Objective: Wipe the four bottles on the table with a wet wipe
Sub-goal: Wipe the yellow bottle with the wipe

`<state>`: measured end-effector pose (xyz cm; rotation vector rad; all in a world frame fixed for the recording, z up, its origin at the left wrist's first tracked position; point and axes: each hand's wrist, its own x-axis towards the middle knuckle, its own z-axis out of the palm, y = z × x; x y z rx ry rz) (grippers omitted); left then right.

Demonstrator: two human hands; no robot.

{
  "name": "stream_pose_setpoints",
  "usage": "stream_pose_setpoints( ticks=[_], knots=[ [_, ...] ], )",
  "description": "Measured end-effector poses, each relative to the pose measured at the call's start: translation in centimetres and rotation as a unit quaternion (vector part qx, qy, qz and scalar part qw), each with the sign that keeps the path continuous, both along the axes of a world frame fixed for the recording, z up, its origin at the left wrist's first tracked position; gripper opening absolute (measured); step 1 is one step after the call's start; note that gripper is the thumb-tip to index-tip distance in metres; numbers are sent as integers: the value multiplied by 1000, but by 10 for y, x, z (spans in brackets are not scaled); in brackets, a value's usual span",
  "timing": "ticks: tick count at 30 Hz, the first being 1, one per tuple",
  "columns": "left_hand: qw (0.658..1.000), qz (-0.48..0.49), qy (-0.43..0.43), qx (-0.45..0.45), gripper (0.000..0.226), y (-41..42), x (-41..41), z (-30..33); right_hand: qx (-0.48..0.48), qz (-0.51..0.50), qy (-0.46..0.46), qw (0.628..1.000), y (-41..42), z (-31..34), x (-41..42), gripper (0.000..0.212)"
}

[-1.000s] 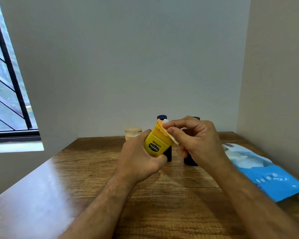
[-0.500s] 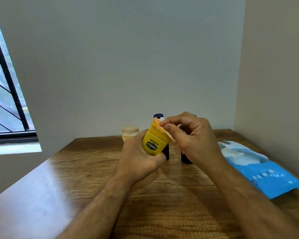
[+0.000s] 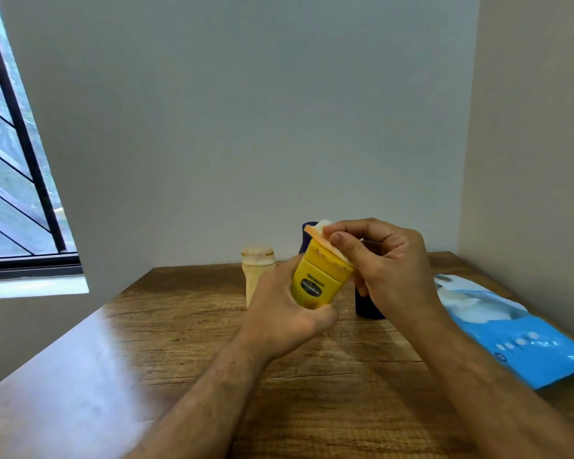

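My left hand (image 3: 284, 313) grips a yellow Vaseline jar (image 3: 318, 279), tilted to the right above the table. My right hand (image 3: 388, 273) pinches a white wet wipe (image 3: 325, 226) and presses it on the jar's orange lid (image 3: 322, 245). Behind my left hand stands a cream bottle (image 3: 257, 273) on the table. A dark blue bottle (image 3: 307, 233) shows only its top behind the jar. Another dark blue bottle (image 3: 367, 306) stands behind my right hand, mostly hidden.
A blue and white pack of wet wipes (image 3: 504, 326) lies on the wooden table (image 3: 186, 342) at the right. Walls close off the back and right sides. A barred window (image 3: 10, 180) is at the left.
The jar stays in my left hand while my right hand's fingers have shifted the wipe across the lid. The view has moved slightly.
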<state>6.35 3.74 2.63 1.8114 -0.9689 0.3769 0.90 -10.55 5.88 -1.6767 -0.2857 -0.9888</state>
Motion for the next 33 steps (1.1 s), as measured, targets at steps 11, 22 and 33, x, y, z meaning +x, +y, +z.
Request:
stream_pose_setpoints(
  ticks=[11, 22, 33],
  knots=[
    [934, -105, 179, -292, 46, 9, 14, 9, 146, 105, 76, 981, -2, 0, 4, 12],
    [948, -162, 56, -269, 63, 11, 5, 16, 117, 99, 75, 985, 4, -2, 4, 11],
    [931, 241, -251, -108, 32, 9, 13, 11, 177, 148, 71, 970, 0, 0, 5, 19]
  ],
)
